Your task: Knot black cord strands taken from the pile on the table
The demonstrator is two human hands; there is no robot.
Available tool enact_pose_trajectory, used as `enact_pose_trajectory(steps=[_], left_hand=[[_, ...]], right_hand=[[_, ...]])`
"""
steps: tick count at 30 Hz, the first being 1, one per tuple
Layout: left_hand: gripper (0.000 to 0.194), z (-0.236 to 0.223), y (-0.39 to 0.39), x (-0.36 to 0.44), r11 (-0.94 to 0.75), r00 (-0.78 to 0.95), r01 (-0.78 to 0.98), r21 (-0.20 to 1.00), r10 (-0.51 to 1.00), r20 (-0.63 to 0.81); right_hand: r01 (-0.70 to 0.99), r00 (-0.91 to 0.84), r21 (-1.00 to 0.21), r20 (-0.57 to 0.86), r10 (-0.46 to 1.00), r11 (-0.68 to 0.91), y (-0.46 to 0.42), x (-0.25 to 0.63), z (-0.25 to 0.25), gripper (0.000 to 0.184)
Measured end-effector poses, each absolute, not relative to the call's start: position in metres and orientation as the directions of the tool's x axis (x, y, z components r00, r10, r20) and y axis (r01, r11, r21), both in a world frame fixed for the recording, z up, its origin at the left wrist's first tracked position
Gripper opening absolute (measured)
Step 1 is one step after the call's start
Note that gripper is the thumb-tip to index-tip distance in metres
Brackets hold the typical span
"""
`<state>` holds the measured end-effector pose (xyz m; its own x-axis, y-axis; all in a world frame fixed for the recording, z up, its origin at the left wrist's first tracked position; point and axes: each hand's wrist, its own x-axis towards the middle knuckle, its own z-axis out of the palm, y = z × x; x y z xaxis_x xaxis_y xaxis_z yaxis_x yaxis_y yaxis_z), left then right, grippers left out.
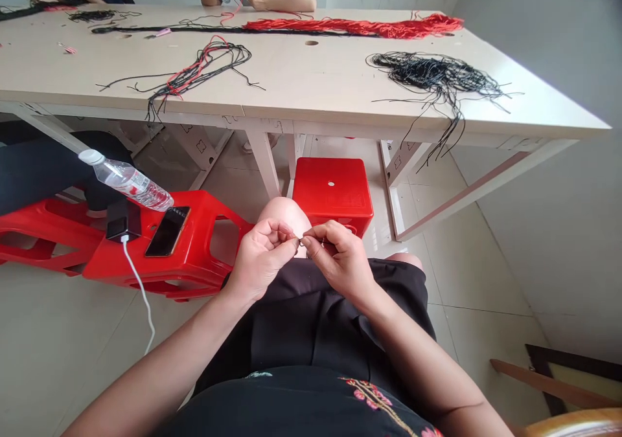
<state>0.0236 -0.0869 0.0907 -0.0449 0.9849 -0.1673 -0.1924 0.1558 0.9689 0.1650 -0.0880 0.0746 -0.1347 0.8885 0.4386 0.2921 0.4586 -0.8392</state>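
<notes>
You are holding a thin dark cord (300,237), and your left hand (260,262) and right hand (337,259) pinch it from 2 sides with the fingertips. Only a very short piece can be seen, so its detail is too small to tell. It lies almost level, a little above your bare knee (284,217).

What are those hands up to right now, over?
Left hand and right hand pinching, fingertips together. Thin strand between them, too fine to make out. Red plastic stool beside the left hand.
</notes>
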Motion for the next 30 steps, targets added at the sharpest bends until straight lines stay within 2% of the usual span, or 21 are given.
enact_pose_trajectory(steps=[13,23,27,30], left_hand=[[0.023,0.096,-0.088,0.02,0.159,0.079,-0.209,0.965,0.986,-0.145],[0.02,0.097,-0.086,0.015,0.065,0.093,-0.072,0.995,0.994,-0.058],[0.017,0.1,-0.085,0.014,0.045,0.108,-0.038,0.998,0.993,-0.041],[0.019,0.102,-0.085,0.015,0.062,0.112,-0.05,0.997,0.992,-0.056]], right_hand=[[0.097,-0.113,-0.966,0.23,0.967,0.241,-0.088,0.165,0.073,0.016],[0.043,-0.063,-0.977,0.205,0.977,0.208,-0.09,0.161,0.073,0.022],[-0.026,-0.169,-0.992,0.13,0.977,0.127,-0.088,0.166,0.075,0.025],[0.041,-0.313,-0.985,0.147,0.938,0.168,-0.08,0.176,0.082,0.021]])
